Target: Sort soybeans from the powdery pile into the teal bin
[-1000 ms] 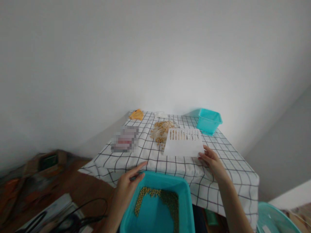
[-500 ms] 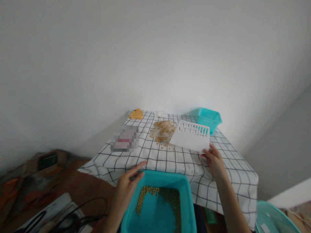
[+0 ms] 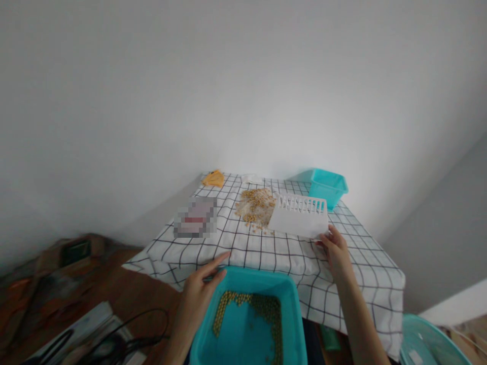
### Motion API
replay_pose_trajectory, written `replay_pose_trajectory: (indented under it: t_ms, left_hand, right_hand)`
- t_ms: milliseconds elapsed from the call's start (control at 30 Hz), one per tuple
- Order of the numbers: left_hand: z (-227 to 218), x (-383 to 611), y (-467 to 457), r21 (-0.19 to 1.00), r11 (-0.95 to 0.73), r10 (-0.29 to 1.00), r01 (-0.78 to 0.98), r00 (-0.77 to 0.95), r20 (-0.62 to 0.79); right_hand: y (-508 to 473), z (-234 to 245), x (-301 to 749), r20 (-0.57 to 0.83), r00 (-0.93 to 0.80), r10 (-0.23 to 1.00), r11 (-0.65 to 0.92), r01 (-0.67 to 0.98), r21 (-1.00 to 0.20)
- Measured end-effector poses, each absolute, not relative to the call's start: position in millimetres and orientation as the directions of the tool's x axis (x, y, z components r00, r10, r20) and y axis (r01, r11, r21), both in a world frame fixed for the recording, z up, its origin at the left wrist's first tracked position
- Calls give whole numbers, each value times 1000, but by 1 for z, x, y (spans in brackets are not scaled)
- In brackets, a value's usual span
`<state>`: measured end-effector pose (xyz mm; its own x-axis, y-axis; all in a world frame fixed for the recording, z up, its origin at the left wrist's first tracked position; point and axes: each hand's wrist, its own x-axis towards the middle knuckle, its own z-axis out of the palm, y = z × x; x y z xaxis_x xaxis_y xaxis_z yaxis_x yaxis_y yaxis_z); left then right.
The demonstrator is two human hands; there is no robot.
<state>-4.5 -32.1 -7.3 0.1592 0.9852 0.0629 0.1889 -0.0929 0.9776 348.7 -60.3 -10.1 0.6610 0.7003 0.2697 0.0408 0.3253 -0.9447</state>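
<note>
White board [image 3: 299, 222] and right hand [image 3: 337, 248] have shifted rightward since a second ago. That hand pinches the board's near right corner, above the checked tablecloth [image 3: 228, 242], beside a heap of beans [image 3: 255, 205]. Left hand [image 3: 200, 290], fingers outstretched, meets the corner of a teal tub [image 3: 243, 329] at the table's near edge; whether it grips, I cannot tell. Behind stands a plain pale wall [image 3: 243, 91]; brown floor [image 3: 152, 284] shows at left.
</note>
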Motion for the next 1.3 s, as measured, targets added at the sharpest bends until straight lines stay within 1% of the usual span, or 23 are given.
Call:
replay_pose_trajectory:
  t_ms: [200,433,600,933,1100,1233,1300]
  left_hand:
    - [-3,-4,-34,978,-95,988,183,139,70]
    - [-9,-4,-32,981,-88,986,171,153,62]
    - [-11,-5,-31,979,-105,985,175,153,78]
    - [-2,-3,-35,981,-66,989,184,143,40]
    - [-8,-4,-33,981,-73,987,179,151,46]
    - [-13,-6,-31,979,-73,985,191,170,40]
    - [-13,-6,-31,977,-75,985,199,168,42]
  right_hand:
    - [-60,-6,346,256,639,725,291,53,-955]
    - [-60,-7,347,239,631,738,276,40,-960]
    - [-62,-3,347,255,552,794,266,62,-962]
    - [-65,2,341,215,516,829,242,16,-970]
    - [-73,10,337,171,436,884,195,-11,-981]
    - [-78,14,336,180,333,925,191,0,-982]
    - [-78,14,336,186,336,923,200,-8,-980]
